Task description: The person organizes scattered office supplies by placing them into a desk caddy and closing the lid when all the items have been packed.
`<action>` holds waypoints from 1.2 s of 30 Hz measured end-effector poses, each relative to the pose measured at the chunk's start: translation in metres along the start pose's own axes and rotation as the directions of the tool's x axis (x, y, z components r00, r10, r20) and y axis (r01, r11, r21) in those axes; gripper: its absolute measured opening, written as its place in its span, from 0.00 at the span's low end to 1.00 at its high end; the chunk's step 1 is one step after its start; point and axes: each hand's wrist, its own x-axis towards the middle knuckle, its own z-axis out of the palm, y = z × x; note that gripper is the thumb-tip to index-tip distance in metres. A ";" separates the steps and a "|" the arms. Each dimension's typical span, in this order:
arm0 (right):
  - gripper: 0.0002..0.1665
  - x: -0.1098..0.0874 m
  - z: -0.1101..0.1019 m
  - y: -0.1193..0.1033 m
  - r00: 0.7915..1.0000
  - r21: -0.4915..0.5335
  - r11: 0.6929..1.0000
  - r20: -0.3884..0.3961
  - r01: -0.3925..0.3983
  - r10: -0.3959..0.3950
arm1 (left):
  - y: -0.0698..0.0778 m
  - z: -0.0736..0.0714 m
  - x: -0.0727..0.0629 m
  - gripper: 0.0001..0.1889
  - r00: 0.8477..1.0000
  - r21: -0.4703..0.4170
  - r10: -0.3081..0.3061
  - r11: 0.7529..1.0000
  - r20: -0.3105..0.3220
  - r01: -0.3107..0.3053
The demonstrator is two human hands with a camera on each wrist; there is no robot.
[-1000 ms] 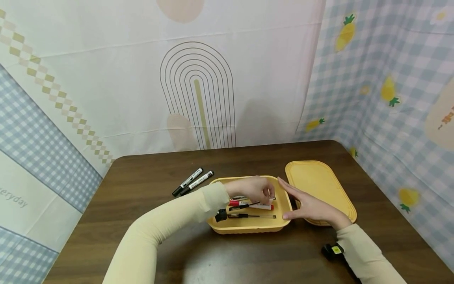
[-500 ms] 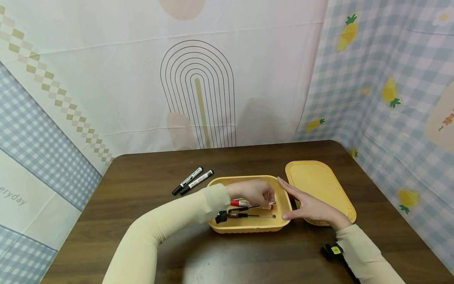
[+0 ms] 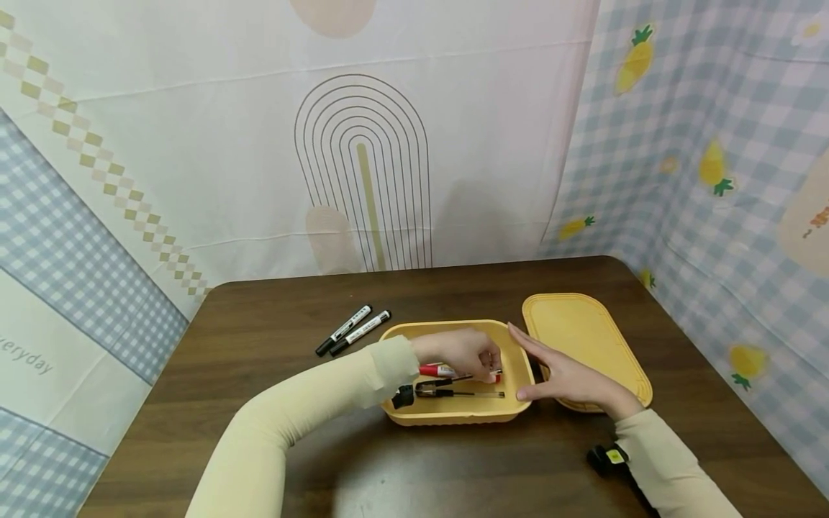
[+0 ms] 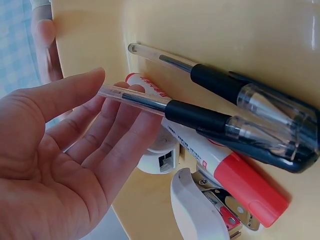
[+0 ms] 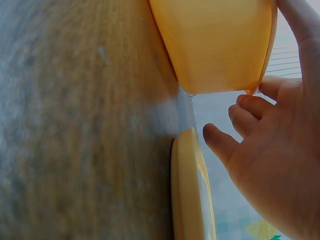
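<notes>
My left hand (image 3: 461,352) reaches into the yellow plastic box (image 3: 453,419). In the left wrist view its thumb and fingers pinch the clear end of a black-gripped gel pen (image 4: 195,116). A second gel pen (image 4: 214,82) lies alongside on the box floor. Under the held pen is a red-capped white marker (image 4: 250,187), with a white stapler (image 4: 197,210) beside it. My right hand (image 3: 565,375) spans the box's right end, thumb and forefinger spread and resting at the rim; its other fingers are loosely bent outside the wall.
The yellow lid (image 3: 583,345) lies flat on the dark wooden table (image 3: 285,306), right of the box. Two black-capped whiteboard markers, a rear one (image 3: 346,327) and a front one (image 3: 363,332), lie left of the box. A patterned cloth wall (image 3: 259,144) rises behind the table.
My left hand has shifted slightly down in the head view, with the held pen, and covers more of the red marker. My right hand has stayed at the rim.
</notes>
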 end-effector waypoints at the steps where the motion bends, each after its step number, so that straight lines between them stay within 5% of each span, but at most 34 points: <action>1: 0.64 0.000 0.000 0.000 1.000 0.000 1.000 0.000 -0.002 0.002 | 0.001 0.000 0.000 0.04 1.000 0.001 -0.005 1.000 0.000 0.005; 23: 0.64 0.001 0.001 0.001 1.000 0.022 1.000 0.006 0.003 -0.003 | 0.010 -0.025 -0.016 0.10 0.999 -0.011 -0.023 1.000 -0.047 0.022; 36: 0.63 0.000 -0.001 0.002 1.000 0.042 0.999 0.005 0.000 0.000 | 0.024 -0.049 -0.027 0.11 0.982 0.065 0.102 0.994 -0.159 -0.093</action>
